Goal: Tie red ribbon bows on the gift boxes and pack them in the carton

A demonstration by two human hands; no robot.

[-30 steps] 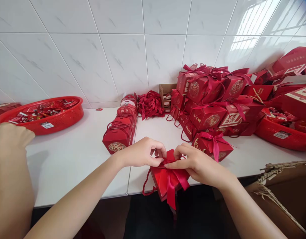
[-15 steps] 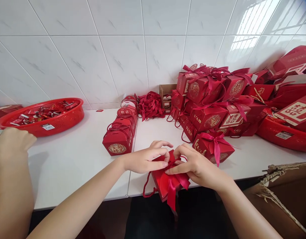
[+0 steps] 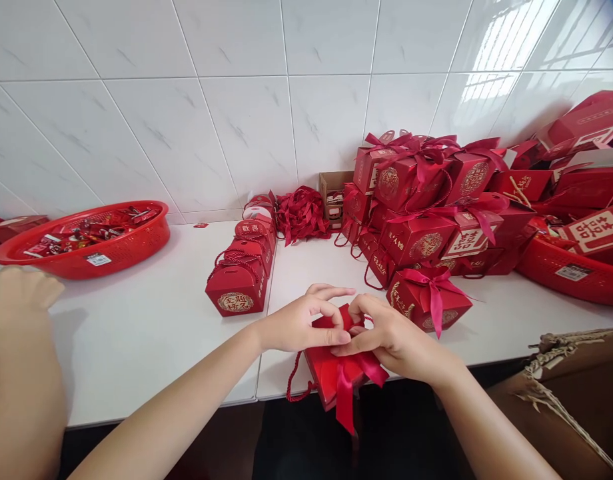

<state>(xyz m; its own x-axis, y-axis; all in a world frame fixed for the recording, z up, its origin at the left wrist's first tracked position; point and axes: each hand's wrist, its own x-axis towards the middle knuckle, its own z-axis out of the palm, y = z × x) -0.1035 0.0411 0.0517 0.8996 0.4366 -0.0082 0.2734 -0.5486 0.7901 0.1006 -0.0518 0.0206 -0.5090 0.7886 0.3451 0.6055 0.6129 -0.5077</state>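
A small red gift box (image 3: 326, 380) rests on the front edge of the white table (image 3: 151, 333), with a red ribbon (image 3: 349, 383) tied over its top and a red cord handle hanging at its left. My left hand (image 3: 299, 325) pinches the ribbon on the box top, thumb and fingers closed. My right hand (image 3: 386, 333) pinches the same ribbon from the right, its fingertips touching those of my left hand. The knot itself is hidden under my fingers.
Another person's hand (image 3: 19, 293) hovers at the far left near a red basket (image 3: 111, 250) of sweets. A row of red handle boxes (image 3: 241, 280), loose ribbons (image 3: 301, 213) and a pile of finished ribboned boxes (image 3: 426, 207) fill the back. A cardboard carton (image 3: 571, 393) stands at lower right.
My fingers have shifted on the ribbon, left index now raised, and the box sits slightly lower. The other person's hand has moved a little left and down.
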